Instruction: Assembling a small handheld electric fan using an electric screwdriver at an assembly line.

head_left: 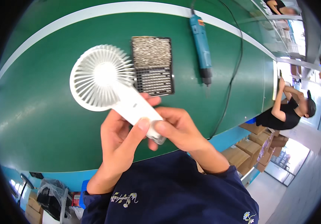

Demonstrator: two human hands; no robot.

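Note:
Both my hands hold a white handheld fan (130, 102) tilted over the green table, its round slatted head up and to the left. My left hand (121, 140) grips the handle from the left, thumb on its face and fingers behind. My right hand (179, 128) closes on the lower end of the handle, its thumb pressing near the base. Beyond the handle lies a black tray (173, 80) holding many small silvery screws (152, 51) in its far part and rows of them in its near part. The fan's head overlaps the tray's left edge.
A teal electric screwdriver (200, 43) with a dark cable (238, 59) lies to the right of the tray. The green table (37, 127) has a white strip along its far side. Cardboard boxes (248, 147) stand below on the right. Another person (287, 112) works farther right.

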